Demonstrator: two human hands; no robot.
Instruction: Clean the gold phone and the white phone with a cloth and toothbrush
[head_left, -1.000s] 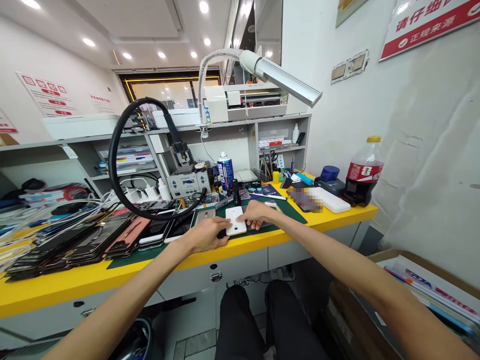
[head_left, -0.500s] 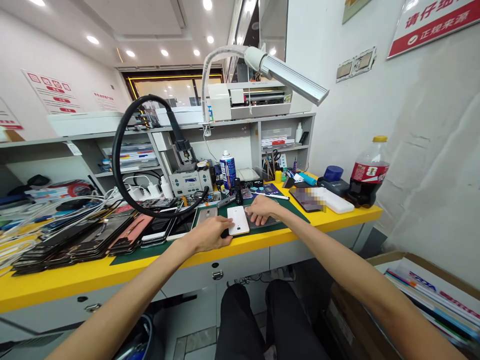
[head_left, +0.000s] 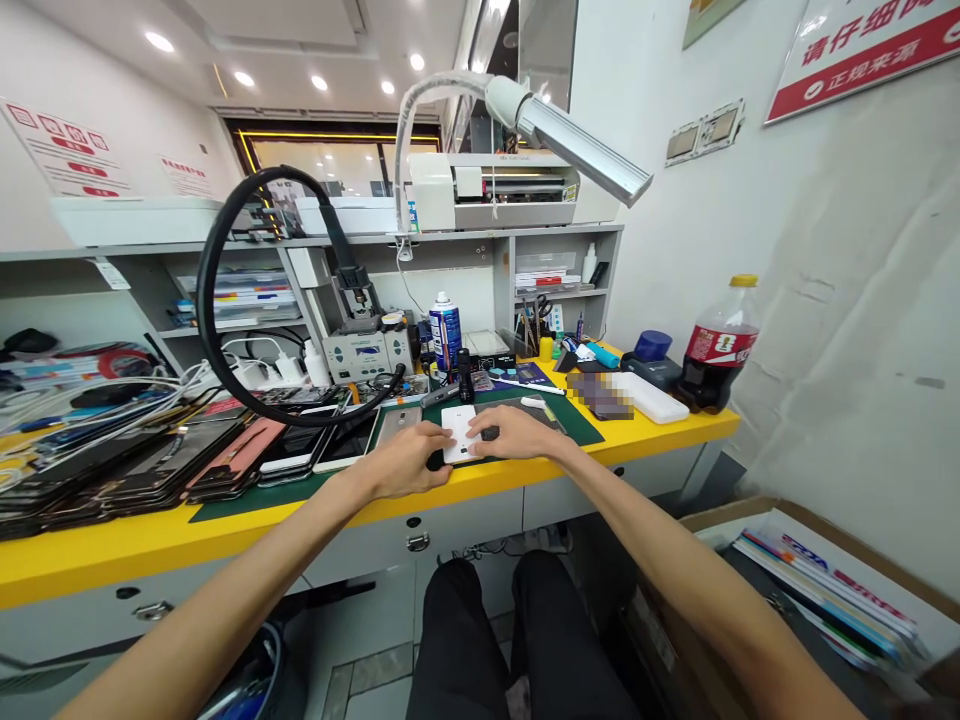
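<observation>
A white phone (head_left: 460,420) lies back up on the green mat (head_left: 577,425), close to the table's front edge. Its left side is gripped by my left hand (head_left: 405,460), fingers bent along the edge. My right hand (head_left: 514,432) closes on its right side, thumb and fingertips against the back. A dark patch shows between those right fingers; I cannot tell what it is. To the left lies a phone with a greyish-gold back (head_left: 397,422). A small white piece (head_left: 534,402) rests beyond my right hand.
Stacked phones and screens (head_left: 157,455) cover the table's left. Behind the mat stand a blue spray can (head_left: 445,335), a black flashlight (head_left: 465,378) and a grey station (head_left: 367,350) with a looping black hose (head_left: 210,300). A cola bottle (head_left: 720,345) stands right; a lamp (head_left: 585,145) hangs above.
My right hand has moved left from beside the white phone onto its right edge. My left hand stays at its left side. The view has shifted slightly to the right.
</observation>
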